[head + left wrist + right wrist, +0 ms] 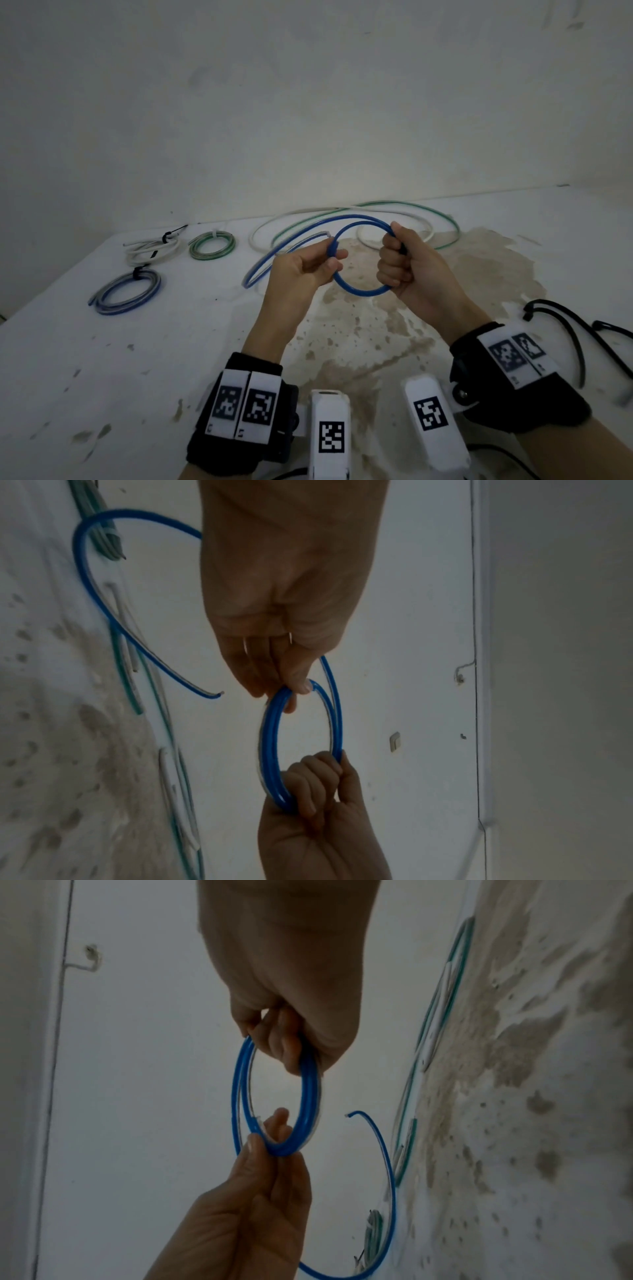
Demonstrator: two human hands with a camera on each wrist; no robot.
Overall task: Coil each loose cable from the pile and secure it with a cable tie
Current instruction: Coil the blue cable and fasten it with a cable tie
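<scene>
A blue cable (356,293) is wound into a small coil of a few turns and held above the white table (102,342). My left hand (334,258) pinches the coil's left side between thumb and fingers (301,685). My right hand (394,263) is a fist gripping the coil's right side (304,1096). The cable's loose tail (260,270) swings out to the left in a U-bend, and its free end (219,695) lies near my left hand. Two loose cables lie behind the hands: a green-striped one (448,222) and a white one (255,236).
Three tied coils lie at the back left: white (150,251), green (212,245), and blue-grey (126,291). Black cable ties (575,329) lie at the right near my right wrist. The table meets a pale wall (308,102), and brown stains (359,342) mark its middle.
</scene>
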